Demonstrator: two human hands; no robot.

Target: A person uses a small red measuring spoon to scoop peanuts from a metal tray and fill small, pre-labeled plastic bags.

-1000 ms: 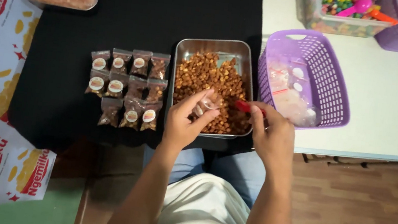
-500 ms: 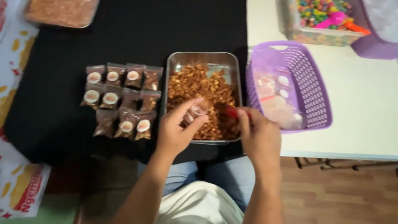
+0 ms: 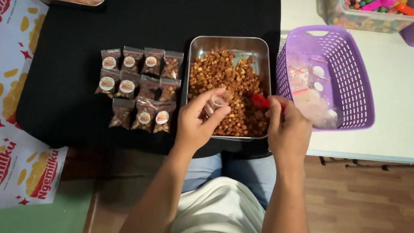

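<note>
At the centre of the frame, a small clear bag [image 3: 218, 101] is pinched open by the left hand [image 3: 198, 121] over the metal tray [image 3: 230, 44] of brown snacks [image 3: 228, 90]. A red scoop [image 3: 260, 101] is gripped by the right hand [image 3: 286, 131] just beside it, with filled packets [image 3: 139, 87] laid left of the tray.

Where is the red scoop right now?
In the head view, the red scoop is in the right hand, over the right side of the metal tray of brown snacks, beside the purple basket.

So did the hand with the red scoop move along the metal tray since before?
No. The right hand holds the red scoop at the near right corner of the metal tray, beside the purple basket, same as earlier.
</note>
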